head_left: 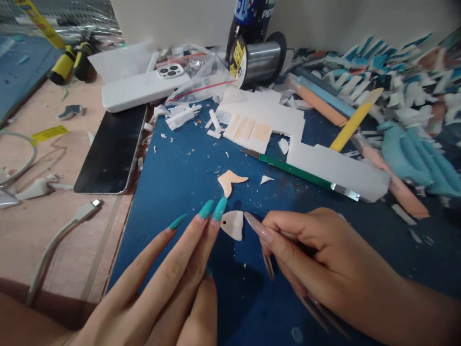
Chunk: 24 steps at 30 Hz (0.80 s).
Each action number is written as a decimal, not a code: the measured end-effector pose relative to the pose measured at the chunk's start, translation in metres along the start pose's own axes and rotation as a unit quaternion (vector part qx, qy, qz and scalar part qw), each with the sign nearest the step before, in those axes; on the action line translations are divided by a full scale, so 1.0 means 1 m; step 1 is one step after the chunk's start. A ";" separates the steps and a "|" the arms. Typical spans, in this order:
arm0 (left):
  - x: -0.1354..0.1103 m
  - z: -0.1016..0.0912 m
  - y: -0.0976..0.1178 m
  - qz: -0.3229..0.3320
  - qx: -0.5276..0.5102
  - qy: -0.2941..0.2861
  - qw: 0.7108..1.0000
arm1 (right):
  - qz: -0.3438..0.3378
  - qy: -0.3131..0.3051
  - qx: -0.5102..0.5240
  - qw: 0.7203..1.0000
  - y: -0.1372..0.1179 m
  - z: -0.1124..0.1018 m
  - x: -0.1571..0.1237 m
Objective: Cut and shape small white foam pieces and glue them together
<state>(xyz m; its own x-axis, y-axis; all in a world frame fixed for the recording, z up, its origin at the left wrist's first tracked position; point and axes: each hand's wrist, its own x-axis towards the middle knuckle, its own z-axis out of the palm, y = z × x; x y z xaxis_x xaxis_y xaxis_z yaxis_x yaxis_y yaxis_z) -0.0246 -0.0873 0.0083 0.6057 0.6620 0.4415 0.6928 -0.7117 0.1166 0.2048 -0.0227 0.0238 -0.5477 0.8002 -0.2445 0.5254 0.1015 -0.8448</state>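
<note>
A small white piece [234, 226], rounded at its left end with a black dot and cut straight at its right, lies on the blue mat [173, 173]. My left hand [173, 278] has its fingers stretched out, two turquoise nails reaching the piece's left end. At the right edge is the long thumbnail of my right hand [317, 259]. That hand's fingers are bent in against the thumb; whatever they may hold is hidden. Just above lies a peach V-shaped piece [228, 180], with a tiny white scrap [266, 179] to its right.
A green craft knife [295, 170] rests against white sheet offcuts [324, 161]. Behind stand a wire spool [262, 60] and a dark bottle [248, 19]. A white phone [140, 91], black slab [111, 149] and cable [65, 230] lie left; coloured foam scraps [418, 154] crowd the right.
</note>
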 end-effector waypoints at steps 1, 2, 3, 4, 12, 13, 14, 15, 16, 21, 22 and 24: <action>0.002 -0.001 -0.002 0.024 0.028 -0.012 0.999 | -0.002 0.000 -0.002 1.000 0.000 0.000 0.000; 0.004 -0.001 -0.004 0.050 0.053 -0.021 0.997 | -0.002 -0.002 -0.002 1.000 0.000 -0.001 0.001; 0.006 -0.002 -0.006 0.072 0.072 -0.029 0.994 | 0.001 -0.005 -0.001 1.000 -0.001 -0.001 0.001; 0.008 -0.002 -0.008 0.088 0.077 -0.031 0.993 | 0.004 -0.007 0.002 1.000 -0.001 -0.001 0.002; 0.022 0.000 -0.006 0.120 0.101 -0.052 0.986 | 0.005 -0.002 -0.004 1.000 -0.003 -0.001 0.001; 0.022 0.000 -0.006 0.120 0.101 -0.058 0.986 | 0.007 -0.002 -0.007 1.000 -0.004 -0.001 0.001; 0.023 0.000 -0.005 0.122 0.101 -0.061 0.985 | 0.007 -0.002 -0.010 1.000 -0.004 -0.001 0.002; 0.024 0.000 -0.005 0.123 0.103 -0.065 0.985 | 0.006 -0.002 -0.012 1.000 -0.004 -0.001 0.002; 0.025 0.000 -0.005 0.127 0.104 -0.064 0.984 | 0.006 -0.001 -0.014 1.000 -0.005 -0.001 0.003; 0.027 0.001 -0.005 0.133 0.111 -0.068 0.983 | 0.004 -0.003 -0.026 1.000 -0.004 -0.001 0.004; 0.027 0.002 -0.005 0.133 0.112 -0.068 0.982 | 0.002 -0.002 -0.026 1.000 -0.004 -0.001 0.003; 0.026 0.002 -0.005 0.135 0.109 -0.059 0.983 | 0.002 0.001 -0.025 1.000 -0.003 0.000 0.002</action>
<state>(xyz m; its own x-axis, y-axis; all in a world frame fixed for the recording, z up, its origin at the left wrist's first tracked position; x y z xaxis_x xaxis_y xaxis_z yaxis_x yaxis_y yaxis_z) -0.0113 -0.0658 0.0171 0.8108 0.4883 0.3226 0.5607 -0.8062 -0.1890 0.2021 -0.0209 0.0264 -0.5447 0.8014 -0.2469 0.5587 0.1273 -0.8195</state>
